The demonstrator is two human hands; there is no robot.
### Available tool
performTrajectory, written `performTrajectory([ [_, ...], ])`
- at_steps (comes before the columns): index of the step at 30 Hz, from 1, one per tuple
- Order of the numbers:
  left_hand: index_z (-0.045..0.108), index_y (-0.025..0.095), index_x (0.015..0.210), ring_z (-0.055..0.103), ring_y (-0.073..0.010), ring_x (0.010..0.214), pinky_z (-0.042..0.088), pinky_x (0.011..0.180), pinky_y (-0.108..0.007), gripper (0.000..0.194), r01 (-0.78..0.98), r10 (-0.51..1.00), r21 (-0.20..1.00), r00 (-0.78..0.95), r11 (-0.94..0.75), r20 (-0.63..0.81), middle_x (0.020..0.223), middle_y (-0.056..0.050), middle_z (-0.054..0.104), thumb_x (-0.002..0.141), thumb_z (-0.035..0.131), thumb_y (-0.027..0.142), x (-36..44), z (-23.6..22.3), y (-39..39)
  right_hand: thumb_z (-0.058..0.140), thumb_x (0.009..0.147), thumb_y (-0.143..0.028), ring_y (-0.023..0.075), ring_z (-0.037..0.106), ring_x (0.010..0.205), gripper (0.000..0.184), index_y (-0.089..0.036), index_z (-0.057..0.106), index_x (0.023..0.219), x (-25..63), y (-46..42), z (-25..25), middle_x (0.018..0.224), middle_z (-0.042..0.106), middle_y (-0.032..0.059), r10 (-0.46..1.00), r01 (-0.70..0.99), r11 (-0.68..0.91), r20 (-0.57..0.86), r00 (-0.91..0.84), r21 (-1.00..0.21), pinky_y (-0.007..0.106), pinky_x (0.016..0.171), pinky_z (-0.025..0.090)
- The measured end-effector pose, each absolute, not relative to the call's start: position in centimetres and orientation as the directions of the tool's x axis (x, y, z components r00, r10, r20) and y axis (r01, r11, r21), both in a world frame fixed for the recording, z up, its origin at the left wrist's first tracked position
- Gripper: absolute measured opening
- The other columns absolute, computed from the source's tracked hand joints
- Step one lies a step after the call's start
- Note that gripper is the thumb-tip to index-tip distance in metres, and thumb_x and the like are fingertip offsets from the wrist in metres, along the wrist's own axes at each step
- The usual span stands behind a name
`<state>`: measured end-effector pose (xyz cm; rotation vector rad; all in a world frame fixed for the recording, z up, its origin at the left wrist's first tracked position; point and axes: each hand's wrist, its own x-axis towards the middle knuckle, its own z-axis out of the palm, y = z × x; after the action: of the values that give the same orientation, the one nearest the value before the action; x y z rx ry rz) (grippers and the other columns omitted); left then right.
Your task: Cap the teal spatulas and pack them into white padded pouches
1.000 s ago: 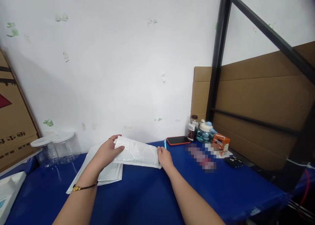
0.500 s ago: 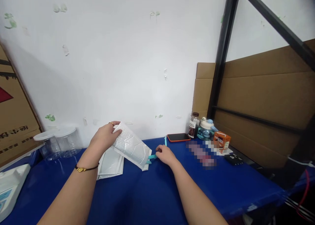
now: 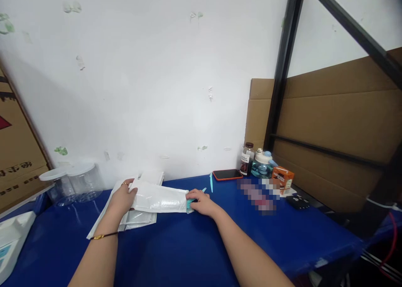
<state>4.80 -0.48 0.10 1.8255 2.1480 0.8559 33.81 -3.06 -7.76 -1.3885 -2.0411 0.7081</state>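
My left hand (image 3: 124, 200) is closed on the left end of a white bubble mailer (image 3: 160, 199), thumb on top. The mailer lies nearly level above the blue table. At its right end my right hand (image 3: 201, 201) has its fingers bent over the edge, where a teal strip (image 3: 189, 203) shows beneath them. A teal tip (image 3: 204, 190) sticks out behind that hand; whether it joins the strip is hidden. More white mailers (image 3: 141, 219) lie flat below and around my left hand. A loose teal strip (image 3: 211, 183) rests on the table beyond my right hand.
An orange-edged phone (image 3: 228, 175), a dark bottle (image 3: 247, 159), a water bottle (image 3: 262, 164), an orange box (image 3: 282, 179) and a black object (image 3: 297, 201) stand or lie right. Clear lidded jars (image 3: 84, 184) and a white device (image 3: 14, 245) are left. A dark metal post (image 3: 282, 73) rises right.
The mailer has come down and swung from a slant to nearly level. My left hand lowered with it. My right hand moved left onto the mailer's end, covering most of the teal strip.
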Motion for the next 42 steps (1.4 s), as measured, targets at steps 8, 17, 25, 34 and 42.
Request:
performTrajectory([
  [8, 0.046, 0.019, 0.119, 0.064, -0.0193, 0.063, 0.049, 0.057, -0.026, 0.041, 0.768, 0.965, 0.624, -0.249, 0.144, 0.084, 0.076, -0.005, 0.065, 0.079, 0.042, 0.028, 4.8, -2.3, -1.3, 0.056, 0.076, -0.027, 0.0216, 0.042, 0.114, 0.025, -0.034, 0.066, 0.097, 33.9, -2.9, -7.9, 0.116, 0.053, -0.0031, 0.937, 0.643, 0.327, 0.150, -0.314, -0.692, 0.039, 0.098, 0.019],
  [17, 0.044, 0.017, 0.120, 0.062, -0.0199, 0.058, 0.047, 0.058, -0.027, 0.044, 0.781, 0.968, 0.615, -0.222, 0.107, 0.113, 0.066, -0.003, 0.063, 0.079, 0.042, 0.030, 4.0, -3.3, -0.8, 0.070, 0.064, -0.036, 0.0216, 0.044, 0.102, 0.037, -0.032, 0.062, 0.100, 32.9, -2.7, -8.7, 0.108, 0.053, -0.0016, 0.919, 0.770, 0.394, 0.244, -0.311, -0.502, 0.037, 0.085, 0.025],
  [25, 0.046, 0.017, 0.120, 0.063, -0.0177, 0.065, 0.044, 0.058, -0.023, 0.048, 0.787, 0.968, 0.617, -0.171, 0.024, 0.181, 0.080, -0.005, 0.067, 0.076, 0.045, 0.036, 2.8, -2.1, -0.8, 0.058, 0.075, -0.019, 0.0176, 0.044, 0.087, 0.018, -0.026, 0.059, 0.091, 32.1, -2.9, -8.5, 0.097, 0.058, -0.0011, 0.851, 0.805, 0.499, 0.354, -0.387, -0.321, 0.030, 0.074, 0.025],
  [34, 0.050, 0.017, 0.119, 0.064, -0.0183, 0.067, 0.044, 0.059, -0.024, 0.049, 0.790, 0.947, 0.613, -0.180, -0.022, 0.265, 0.078, -0.004, 0.067, 0.074, 0.047, 0.036, 4.1, -0.9, -1.4, 0.049, 0.082, -0.020, 0.0200, 0.044, 0.092, 0.012, -0.021, 0.053, 0.094, 32.1, -3.2, -7.8, 0.103, 0.054, 0.0056, 0.820, 0.838, 0.533, 0.314, -0.479, -0.114, 0.032, 0.077, 0.031],
  [42, 0.055, 0.018, 0.114, 0.064, -0.0220, 0.075, 0.045, 0.062, -0.026, 0.047, 0.794, 0.910, 0.608, -0.255, 0.004, 0.326, 0.082, -0.006, 0.069, 0.074, 0.049, 0.041, 0.7, -0.1, -1.2, 0.042, 0.090, -0.030, 0.0210, 0.044, 0.096, 0.015, -0.022, 0.049, 0.101, 32.3, -3.3, -8.0, 0.104, 0.052, 0.0059, 0.814, 0.831, 0.546, 0.301, -0.496, -0.106, 0.034, 0.081, 0.035],
])
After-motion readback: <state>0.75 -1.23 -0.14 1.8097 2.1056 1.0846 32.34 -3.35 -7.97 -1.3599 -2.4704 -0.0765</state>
